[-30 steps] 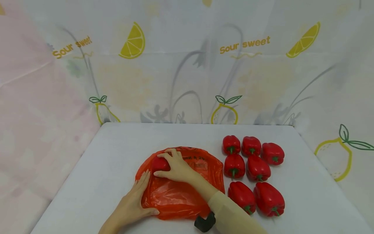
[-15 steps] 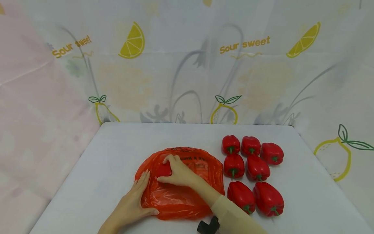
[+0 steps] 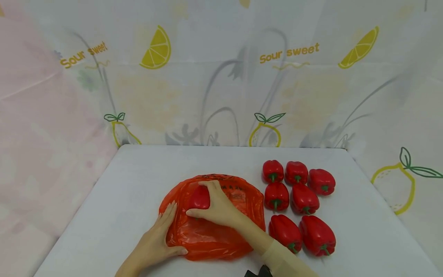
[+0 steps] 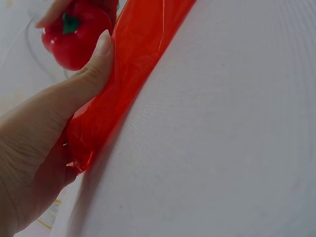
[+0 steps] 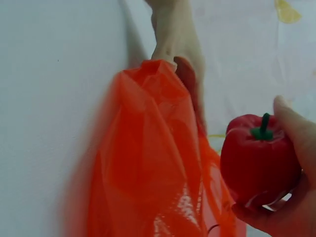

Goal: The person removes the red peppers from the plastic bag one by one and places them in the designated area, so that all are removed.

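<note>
One pepper (image 3: 200,198) is gripped by the right hand (image 3: 216,207) over the bag (image 3: 207,234). The left hand (image 3: 155,242) pinches the bag's near-left edge. Next, I think, the mouth must open wider.

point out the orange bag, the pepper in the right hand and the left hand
orange bag (image 3: 211,236), head view, on its front flat plastic.
held pepper (image 5: 256,165), right wrist view, on its red body below the stem.
left hand (image 3: 154,242), head view, on the back of the hand.

White table (image 3: 138,173) stood w/ pale cloth backdrop (image 3: 221,84) behind & at sides, printed w/ lemons, "Sour sweet" lettering.
</note>
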`<state>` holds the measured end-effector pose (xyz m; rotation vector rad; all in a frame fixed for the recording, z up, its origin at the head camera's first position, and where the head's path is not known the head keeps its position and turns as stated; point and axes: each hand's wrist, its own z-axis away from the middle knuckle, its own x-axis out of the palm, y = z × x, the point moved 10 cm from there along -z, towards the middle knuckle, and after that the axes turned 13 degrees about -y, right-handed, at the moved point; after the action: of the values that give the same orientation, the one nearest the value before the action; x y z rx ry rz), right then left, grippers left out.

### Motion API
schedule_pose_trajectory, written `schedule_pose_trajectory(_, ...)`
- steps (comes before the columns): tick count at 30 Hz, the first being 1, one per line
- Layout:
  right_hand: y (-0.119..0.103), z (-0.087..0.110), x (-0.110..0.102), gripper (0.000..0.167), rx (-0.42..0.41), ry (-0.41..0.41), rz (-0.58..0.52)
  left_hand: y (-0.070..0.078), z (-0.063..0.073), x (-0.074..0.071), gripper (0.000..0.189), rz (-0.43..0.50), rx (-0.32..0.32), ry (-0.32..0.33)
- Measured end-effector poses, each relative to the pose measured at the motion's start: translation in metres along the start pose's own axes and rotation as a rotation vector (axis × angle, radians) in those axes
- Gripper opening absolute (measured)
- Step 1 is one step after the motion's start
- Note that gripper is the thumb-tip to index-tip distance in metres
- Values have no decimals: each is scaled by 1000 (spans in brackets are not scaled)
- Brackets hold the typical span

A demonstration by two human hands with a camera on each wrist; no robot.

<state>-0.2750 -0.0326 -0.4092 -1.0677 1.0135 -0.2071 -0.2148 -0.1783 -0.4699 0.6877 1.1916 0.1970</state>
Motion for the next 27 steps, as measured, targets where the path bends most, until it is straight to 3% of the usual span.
schedule_pose_trajectory(9,-20,26,-26,82,-78,153,-131,-1,0,0,124,11,-6,-5)
schedule_pose_trajectory(18,-37,48,-53,86,-243,275,-26,-1,0,-1,126,-8,10,5)
schedule_pose_trajectory(27,-44,67,-65,90,-312,304,42,1,1,-2,126,-24,18,23)
